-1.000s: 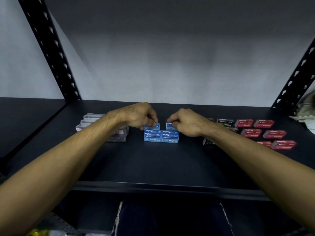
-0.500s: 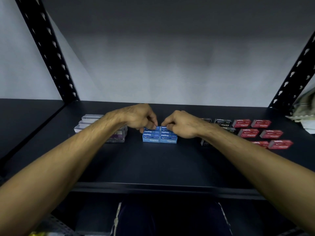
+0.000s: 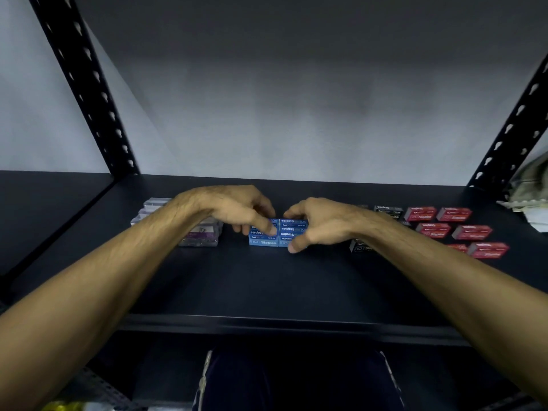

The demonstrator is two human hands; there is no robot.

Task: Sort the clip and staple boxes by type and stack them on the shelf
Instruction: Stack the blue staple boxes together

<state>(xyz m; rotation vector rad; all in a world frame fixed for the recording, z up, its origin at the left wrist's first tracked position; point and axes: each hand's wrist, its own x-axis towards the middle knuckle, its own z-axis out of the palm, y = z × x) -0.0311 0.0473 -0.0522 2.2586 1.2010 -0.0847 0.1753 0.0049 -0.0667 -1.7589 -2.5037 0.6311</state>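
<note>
Head view: blue staple boxes (image 3: 277,235) stacked between both hands, left (image 3: 234,209) and right (image 3: 318,225), fingers curled loosely against them.

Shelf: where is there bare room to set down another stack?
The shelf is bare along the front, before the blue staple boxes, and behind them to the wall. Crowded: clear clip boxes left, red staple boxes right.
</note>
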